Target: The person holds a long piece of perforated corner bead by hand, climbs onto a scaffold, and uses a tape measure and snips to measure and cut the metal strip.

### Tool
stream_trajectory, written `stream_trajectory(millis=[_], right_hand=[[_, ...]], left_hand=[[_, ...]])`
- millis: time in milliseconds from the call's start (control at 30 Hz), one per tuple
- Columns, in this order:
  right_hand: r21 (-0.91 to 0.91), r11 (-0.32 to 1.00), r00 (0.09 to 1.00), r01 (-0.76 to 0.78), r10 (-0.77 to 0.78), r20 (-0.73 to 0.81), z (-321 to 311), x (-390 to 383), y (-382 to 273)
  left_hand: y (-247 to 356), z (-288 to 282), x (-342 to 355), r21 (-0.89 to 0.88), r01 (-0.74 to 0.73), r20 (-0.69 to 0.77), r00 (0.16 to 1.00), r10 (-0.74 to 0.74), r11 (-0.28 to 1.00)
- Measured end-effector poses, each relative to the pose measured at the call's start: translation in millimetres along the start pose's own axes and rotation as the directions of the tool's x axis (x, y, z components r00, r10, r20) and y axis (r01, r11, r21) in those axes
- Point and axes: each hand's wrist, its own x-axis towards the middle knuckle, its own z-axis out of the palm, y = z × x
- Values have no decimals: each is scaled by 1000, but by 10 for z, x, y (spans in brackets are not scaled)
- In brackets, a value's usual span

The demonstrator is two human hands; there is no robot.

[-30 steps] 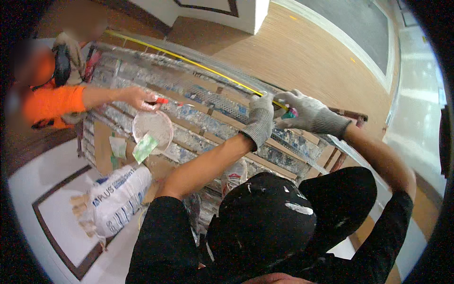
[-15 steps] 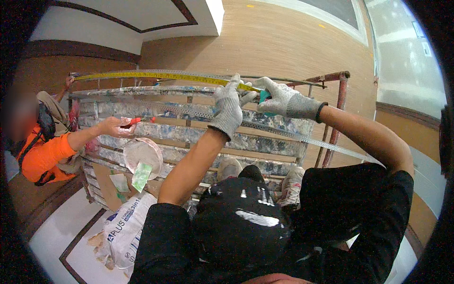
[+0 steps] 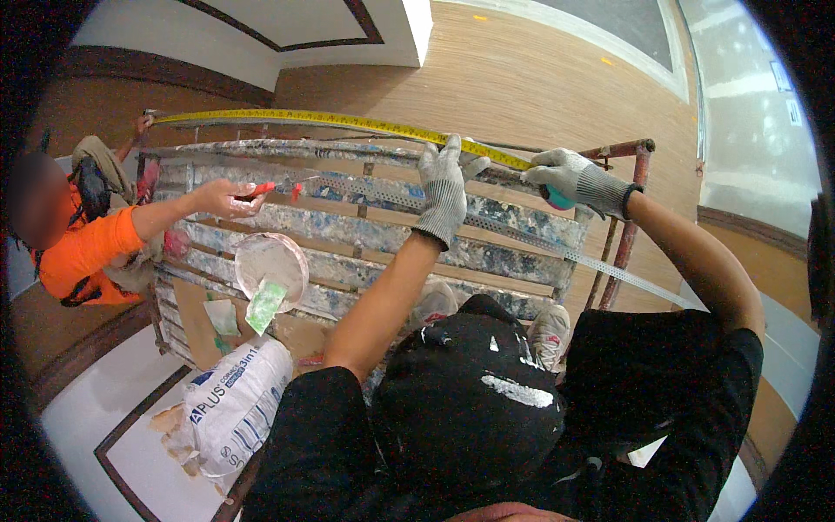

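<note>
A yellow measuring tape (image 3: 348, 122) stretches along the far side of a paint-spattered scaffold deck (image 3: 513, 222). My gloved right hand (image 3: 574, 178) grips its teal case at the right end. My gloved left hand (image 3: 444, 187) is closed over a long perforated metal strip (image 3: 609, 270) lying across the planks, with its fingertips up against the tape. A co-worker in an orange shirt (image 3: 83, 252) holds a red-handled tool (image 3: 261, 188) at the strip's left end, and their other hand (image 3: 142, 124) is at the tape's far end.
A round white pan (image 3: 271, 261) with a green scrap sits on the planks by the co-worker. A white printed sack (image 3: 235, 404) lies on the floor below. A rusty red scaffold post (image 3: 628, 222) rises at the right. My shoes (image 3: 550, 335) stand on the planks.
The view has tilted up and steadied. Both my hands have shifted right along the tape, still holding it and the strip. The co-worker's hand with the red tool stays at the strip's left end.
</note>
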Motion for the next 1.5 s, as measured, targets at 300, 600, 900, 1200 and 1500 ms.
stream_trajectory(millis=[300, 600, 900, 1200, 1500], right_hand=[[-34, 993, 992, 114, -116, -41, -137, -164, 253], [-58, 993, 995, 103, -102, 15, -200, -144, 239], [-141, 979, 987, 146, -153, -41, -179, 183, 500], [-72, 969, 930, 237, -248, -271, 212, 728, 923], [-141, 981, 978, 137, -156, -137, 116, 764, 798]], left_hand=[[861, -1092, -643, 732, -678, 484, 594, 643, 74], [1932, -2004, -378, 520, 35, 656, 623, 425, -854], [2082, -1994, 13, 585, -48, 556, 750, 358, -810], [1466, -1294, -282, 952, -220, 243, 966, 91, -212], [624, -1250, -27, 784, -522, 459, 852, -252, -336]])
